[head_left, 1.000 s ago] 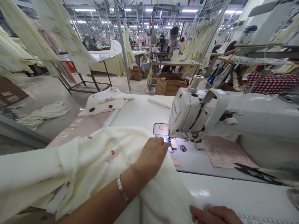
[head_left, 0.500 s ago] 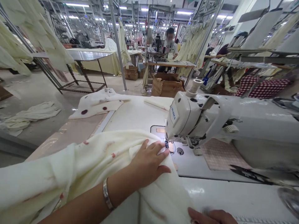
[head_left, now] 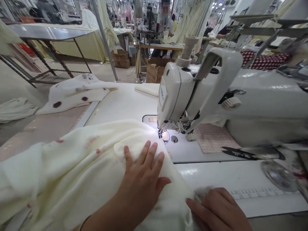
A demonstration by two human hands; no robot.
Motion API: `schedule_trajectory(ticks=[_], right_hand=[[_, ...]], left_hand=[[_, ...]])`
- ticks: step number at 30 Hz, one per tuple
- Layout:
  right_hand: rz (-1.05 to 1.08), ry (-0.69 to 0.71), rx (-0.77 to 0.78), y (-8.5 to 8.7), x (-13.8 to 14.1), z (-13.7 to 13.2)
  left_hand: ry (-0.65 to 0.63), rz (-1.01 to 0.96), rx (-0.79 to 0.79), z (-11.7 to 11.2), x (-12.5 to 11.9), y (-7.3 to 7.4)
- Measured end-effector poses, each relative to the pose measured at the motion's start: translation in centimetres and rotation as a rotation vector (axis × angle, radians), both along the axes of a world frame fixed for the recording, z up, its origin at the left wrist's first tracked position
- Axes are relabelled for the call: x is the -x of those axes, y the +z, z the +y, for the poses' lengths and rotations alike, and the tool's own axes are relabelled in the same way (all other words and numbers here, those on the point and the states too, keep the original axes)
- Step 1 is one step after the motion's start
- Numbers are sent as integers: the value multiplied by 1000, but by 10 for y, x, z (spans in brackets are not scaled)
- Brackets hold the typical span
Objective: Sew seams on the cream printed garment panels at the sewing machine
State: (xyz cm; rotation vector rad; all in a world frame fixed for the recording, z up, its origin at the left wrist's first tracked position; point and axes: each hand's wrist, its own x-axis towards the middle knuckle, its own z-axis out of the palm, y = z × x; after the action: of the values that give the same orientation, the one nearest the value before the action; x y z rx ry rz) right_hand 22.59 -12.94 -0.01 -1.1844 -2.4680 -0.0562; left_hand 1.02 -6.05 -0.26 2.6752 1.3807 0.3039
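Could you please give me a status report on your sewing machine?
Left hand flat on cream fabric; right hand at its edge; fabric at the presser foot; scissors beside the machine.

The left hand (head_left: 141,173) lies palm down at lower centre of the frame, fingers spread, with the bare left forearm (head_left: 103,215) rising from the bottom edge. The right hand (head_left: 216,208) sits at lower right, fingers curled, pointing left.

Hands (head_left: 141,175) (head_left: 216,210) press cream fabric (head_left: 72,170) beside a sewing machine (head_left: 183,96).
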Motion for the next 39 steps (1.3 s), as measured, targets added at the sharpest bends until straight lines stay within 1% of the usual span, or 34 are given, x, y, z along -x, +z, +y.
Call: schedule_trajectory(ticks=[3, 6, 8, 10, 12, 15, 18, 21, 23, 26, 29, 31, 33, 34, 35, 36, 38, 39], right_hand=[[35, -33, -1, 0, 1, 0], [73, -47, 40, -1, -2, 1], [69, -32, 60, -1, -4, 4], [25, 5, 64, 0, -4, 10], [-44, 75, 44, 1, 0, 19], [-88, 155, 4, 0, 11, 36], [-51, 163, -28, -2, 23, 58], [-35, 154, -51, -2, 31, 81], [-40, 146, -54, -2, 33, 95], [-34, 122, -51, -4, 35, 112], [-18, 80, -57, -9, 37, 124], [-7, 67, -60, -11, 38, 128], [8, 72, -55, -9, 39, 128], [18, 83, -45, -6, 39, 125], [37, 98, -18, -2, 38, 122], [69, 114, 15, 2, 37, 117], [150, 134, 81, 12, 35, 102], [185, 130, 98, 16, 33, 94]], left_hand=[[-3, -26, -27, -1, 2, -3], [1, -24, -22, -1, 3, -2], [-19, -13, -7, 2, 5, -1], [-57, -6, 20, 11, 9, 0], [-112, -3, 52, 28, 17, 1], [-199, -6, 73, 63, 30, 2], [-283, -25, 51, 99, 40, 3], [-352, -50, 11, 128, 43, 3], [-363, -59, -7, 143, 43, 3], [-348, -53, -31, 165, 43, 3], [-328, -19, -57, 188, 44, 4], [-305, 15, -67, 196, 44, 6], [-244, 55, -72, 191, 42, 6], [-193, 77, -73, 182, 39, 5], [-128, 97, -75, 167, 37, 4], [-58, 115, -78, 147, 34, 3], [65, 139, -71, 101, 27, 2], [89, 144, -57, 78, 24, 4]])
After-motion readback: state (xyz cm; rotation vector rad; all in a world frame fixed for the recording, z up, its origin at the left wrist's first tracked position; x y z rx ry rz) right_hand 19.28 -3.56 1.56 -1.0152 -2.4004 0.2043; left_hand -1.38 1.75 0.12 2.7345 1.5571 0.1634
